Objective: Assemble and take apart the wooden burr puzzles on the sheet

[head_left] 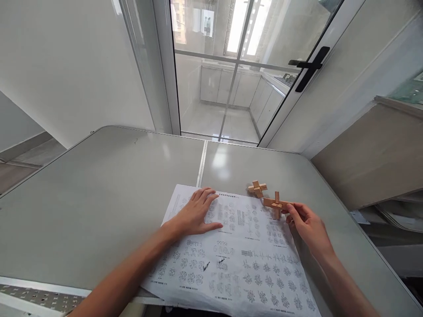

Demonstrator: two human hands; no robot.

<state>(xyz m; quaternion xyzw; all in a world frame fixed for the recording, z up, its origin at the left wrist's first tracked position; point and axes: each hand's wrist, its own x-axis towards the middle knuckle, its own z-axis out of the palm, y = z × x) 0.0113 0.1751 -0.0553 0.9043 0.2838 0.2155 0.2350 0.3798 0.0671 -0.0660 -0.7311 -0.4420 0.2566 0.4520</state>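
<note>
A large printed sheet (244, 255) covered in small diagrams lies on the grey table (99, 193). My left hand (198, 211) rests flat on the sheet's upper left part, fingers stretched out. My right hand (306, 222) pinches one end of a wooden cross-shaped puzzle piece (275, 204), which stands at the sheet's upper right edge. A second wooden cross puzzle (257, 188) sits on the table just beyond it, untouched.
The table has a seam down its middle (201, 163) and rounded far corners. Behind it is a glass door (231, 70) with a black handle (309, 66). A beige counter or ledge (373, 154) stands at the right.
</note>
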